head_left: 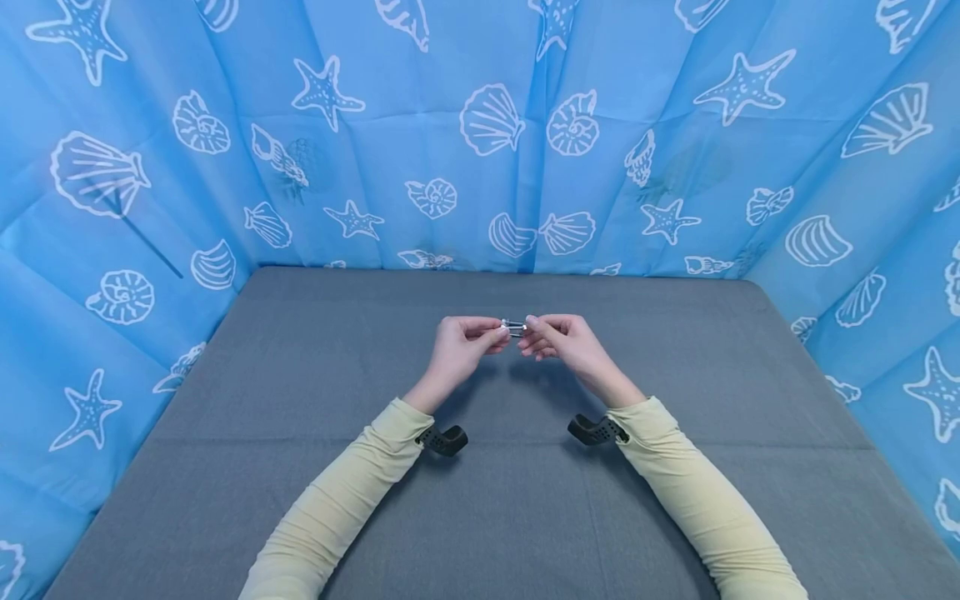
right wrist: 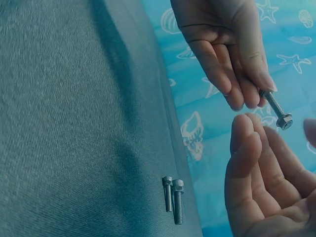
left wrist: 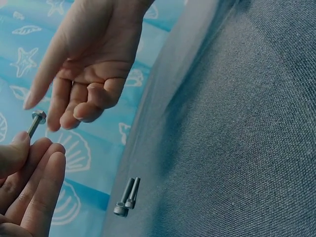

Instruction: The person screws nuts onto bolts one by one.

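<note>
My left hand [head_left: 459, 343] pinches a slim silver bolt [right wrist: 276, 106] between thumb and fingers, near one end. The bolt's other end carries a flanged hex piece [left wrist: 39, 116] and points toward my right hand [head_left: 576, 340]. My right hand is beside that end, thumb and fingers spread apart around it with a gap showing in the right wrist view. Two more silver bolts, a thicker one [right wrist: 178, 201] and a thinner one [right wrist: 168, 194], lie side by side on the grey cloth-covered table below the hands.
The grey table [head_left: 480, 500] runs back to a blue curtain [head_left: 450, 167] printed with white shells and starfish, which also hangs along both sides. A black strap piece [head_left: 444, 439] sticks out from each pale yellow sleeve [head_left: 345, 492].
</note>
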The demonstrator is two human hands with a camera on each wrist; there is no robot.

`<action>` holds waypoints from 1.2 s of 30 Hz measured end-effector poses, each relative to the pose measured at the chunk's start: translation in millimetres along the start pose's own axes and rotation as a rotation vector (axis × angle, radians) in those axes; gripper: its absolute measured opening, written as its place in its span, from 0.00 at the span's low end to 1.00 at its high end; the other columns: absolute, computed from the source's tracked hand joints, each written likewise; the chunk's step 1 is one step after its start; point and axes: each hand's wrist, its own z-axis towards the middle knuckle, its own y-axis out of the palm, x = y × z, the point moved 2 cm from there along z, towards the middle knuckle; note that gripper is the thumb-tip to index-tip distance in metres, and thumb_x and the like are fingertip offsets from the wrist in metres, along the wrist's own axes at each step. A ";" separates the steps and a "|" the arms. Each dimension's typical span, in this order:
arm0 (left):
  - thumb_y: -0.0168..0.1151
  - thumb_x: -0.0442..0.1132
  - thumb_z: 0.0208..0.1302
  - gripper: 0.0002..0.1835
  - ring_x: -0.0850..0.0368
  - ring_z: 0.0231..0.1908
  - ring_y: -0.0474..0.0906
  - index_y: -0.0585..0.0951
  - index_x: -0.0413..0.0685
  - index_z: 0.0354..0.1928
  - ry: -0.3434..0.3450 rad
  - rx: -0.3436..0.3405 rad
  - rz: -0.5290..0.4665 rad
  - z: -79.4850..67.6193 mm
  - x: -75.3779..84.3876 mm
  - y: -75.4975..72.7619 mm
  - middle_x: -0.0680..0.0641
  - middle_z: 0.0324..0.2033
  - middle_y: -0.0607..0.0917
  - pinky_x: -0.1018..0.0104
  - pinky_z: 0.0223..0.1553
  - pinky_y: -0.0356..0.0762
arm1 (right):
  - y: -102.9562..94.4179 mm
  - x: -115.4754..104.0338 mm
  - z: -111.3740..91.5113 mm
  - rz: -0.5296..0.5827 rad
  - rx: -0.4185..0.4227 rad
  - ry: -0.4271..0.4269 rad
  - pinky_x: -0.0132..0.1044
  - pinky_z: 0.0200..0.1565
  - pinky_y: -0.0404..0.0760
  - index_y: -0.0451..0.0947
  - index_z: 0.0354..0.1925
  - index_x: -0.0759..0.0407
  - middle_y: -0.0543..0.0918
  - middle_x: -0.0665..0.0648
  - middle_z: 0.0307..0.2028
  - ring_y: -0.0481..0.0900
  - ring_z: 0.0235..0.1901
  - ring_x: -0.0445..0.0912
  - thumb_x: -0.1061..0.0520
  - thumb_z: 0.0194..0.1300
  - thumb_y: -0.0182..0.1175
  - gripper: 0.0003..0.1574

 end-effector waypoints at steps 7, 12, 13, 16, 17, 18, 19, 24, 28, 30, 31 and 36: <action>0.65 0.31 0.61 0.10 0.53 0.34 0.86 0.84 0.31 0.42 -0.012 0.003 -0.005 -0.5 1.0 -0.5 0.39 0.32 0.87 0.64 0.37 0.84 | -0.1 -1.7 -2.5 0.058 -0.009 -0.050 0.54 0.45 0.81 0.71 0.52 0.75 0.84 0.67 0.39 0.85 0.37 0.49 0.60 0.68 0.59 0.21; 0.65 0.30 0.61 0.10 0.52 0.34 0.86 0.84 0.30 0.42 -0.007 0.004 -0.007 -0.6 0.9 -0.2 0.38 0.32 0.87 0.64 0.37 0.84 | 0.0 -1.5 -0.8 0.001 -0.009 -0.036 0.50 0.41 0.83 0.73 0.50 0.78 0.83 0.69 0.38 0.84 0.34 0.47 0.53 0.70 0.57 0.26; 0.65 0.30 0.61 0.10 0.52 0.34 0.86 0.83 0.30 0.42 -0.006 0.005 -0.007 -0.5 0.8 -0.2 0.38 0.32 0.87 0.64 0.37 0.84 | -0.1 -1.2 -0.5 0.003 -0.008 -0.032 0.50 0.41 0.83 0.73 0.50 0.77 0.83 0.69 0.37 0.84 0.33 0.47 0.53 0.70 0.57 0.26; 0.65 0.30 0.61 0.10 0.52 0.34 0.86 0.83 0.29 0.42 -0.009 0.005 -0.008 -0.4 0.2 -0.2 0.38 0.32 0.87 0.64 0.37 0.84 | 0.0 -1.3 -1.0 0.042 -0.018 -0.037 0.51 0.43 0.83 0.70 0.54 0.77 0.84 0.67 0.38 0.85 0.36 0.48 0.56 0.70 0.57 0.25; 0.65 0.30 0.61 0.10 0.52 0.34 0.86 0.83 0.29 0.42 -0.010 0.004 -0.008 -0.6 0.0 -0.3 0.38 0.32 0.87 0.64 0.37 0.84 | 0.0 -1.7 -1.3 0.057 -0.023 -0.046 0.52 0.43 0.82 0.69 0.54 0.77 0.84 0.66 0.39 0.85 0.36 0.48 0.58 0.70 0.57 0.24; 0.65 0.30 0.61 0.10 0.52 0.34 0.86 0.83 0.29 0.42 -0.011 0.005 -0.007 -0.6 -0.1 -0.4 0.39 0.32 0.87 0.64 0.37 0.84 | 0.0 -2.2 -1.6 0.067 -0.026 -0.054 0.53 0.44 0.82 0.69 0.54 0.78 0.84 0.66 0.39 0.85 0.37 0.49 0.60 0.69 0.58 0.23; 0.65 0.31 0.61 0.10 0.52 0.34 0.86 0.83 0.29 0.42 -0.012 0.005 -0.007 -0.7 -0.2 -0.5 0.39 0.32 0.87 0.64 0.37 0.84 | 0.0 -2.4 -1.8 0.070 -0.027 -0.058 0.53 0.44 0.81 0.69 0.54 0.77 0.84 0.65 0.39 0.85 0.37 0.48 0.61 0.68 0.58 0.23; 0.65 0.32 0.61 0.10 0.48 0.36 0.85 0.84 0.31 0.42 -0.011 -0.007 -0.009 -1.2 -0.6 -0.5 0.37 0.33 0.86 0.64 0.38 0.84 | 1.3 -2.0 -0.9 0.026 -0.024 -0.033 0.48 0.38 0.84 0.73 0.49 0.78 0.84 0.65 0.35 0.84 0.33 0.46 0.55 0.71 0.56 0.24; 0.63 0.30 0.63 0.11 0.43 0.39 0.84 0.82 0.28 0.44 -0.029 -0.032 -0.009 -5.6 11.4 -0.3 0.33 0.36 0.85 0.61 0.40 0.83 | 1.7 -0.3 -1.5 0.052 -0.031 -0.033 0.52 0.42 0.82 0.72 0.51 0.72 0.84 0.67 0.37 0.84 0.35 0.49 0.56 0.71 0.55 0.20; 0.62 0.29 0.63 0.11 0.42 0.39 0.84 0.82 0.26 0.44 -0.034 -0.042 -0.001 -9.3 20.6 -0.1 0.32 0.36 0.85 0.59 0.41 0.83 | 1.2 0.0 -2.5 0.080 -0.034 -0.055 0.57 0.46 0.80 0.72 0.51 0.70 0.84 0.67 0.39 0.84 0.37 0.51 0.60 0.70 0.57 0.16; 0.61 0.28 0.64 0.11 0.41 0.40 0.84 0.81 0.25 0.44 -0.037 -0.051 0.006 -10.8 25.1 -0.1 0.31 0.36 0.84 0.58 0.41 0.83 | 0.8 0.1 -2.8 0.088 -0.037 -0.068 0.59 0.48 0.77 0.72 0.51 0.71 0.84 0.67 0.39 0.84 0.38 0.51 0.62 0.68 0.58 0.17; 0.60 0.27 0.64 0.12 0.40 0.40 0.83 0.80 0.23 0.46 -0.065 -0.093 -0.015 -9.9 24.4 -1.2 0.30 0.37 0.84 0.59 0.41 0.83 | 0.1 -0.4 -3.3 0.079 -0.022 -0.071 0.59 0.49 0.77 0.72 0.50 0.75 0.85 0.64 0.39 0.85 0.38 0.48 0.64 0.67 0.59 0.17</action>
